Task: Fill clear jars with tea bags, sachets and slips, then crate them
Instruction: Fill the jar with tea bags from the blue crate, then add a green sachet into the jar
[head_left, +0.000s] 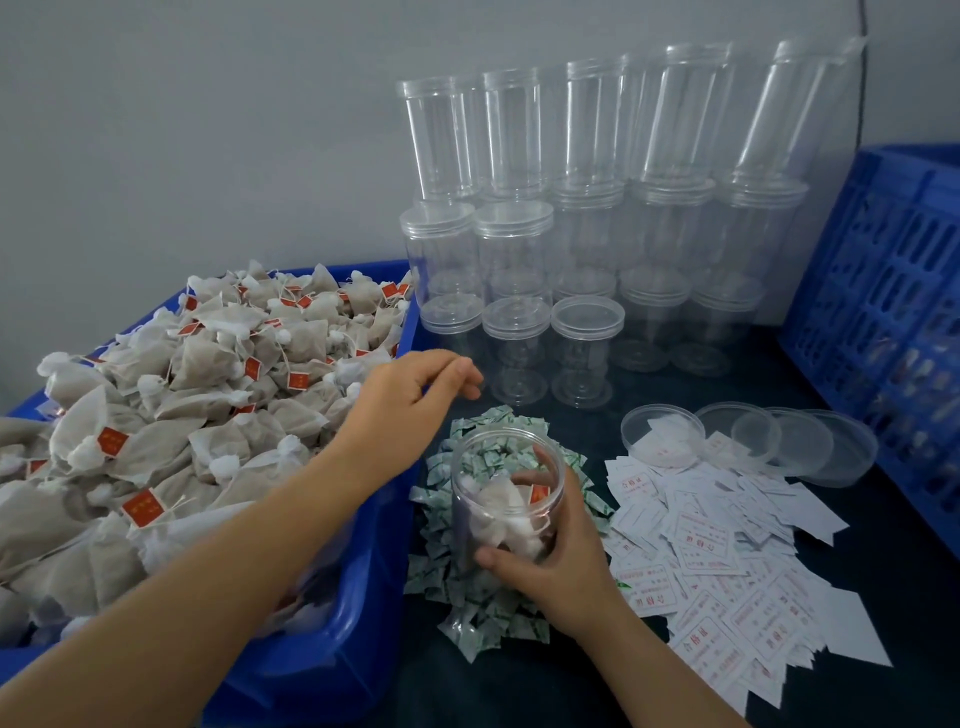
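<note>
The right hand (540, 551) reaches in from below and grasps one open clear jar (506, 493), thumb across its near wall, fingers curled behind. The jar stands on a heap of green-printed sachets (467, 597) and holds a few tea bags. Beside it lies a spread of white slips (727, 571). The left hand (410, 402) hovers over the blue tub (322, 649) of tea bags (208, 405), fingers loosely bent, holding nothing. Four loose lids (779, 441) lie beyond; stacked empty jars (587, 234), too overlapped to count, line the wall beside a blue crate (883, 291).

light: soft, even, dim | shadows: faint | edges: wide-angle bowing (jar stack (587, 208) leans) | focus: slightly soft
</note>
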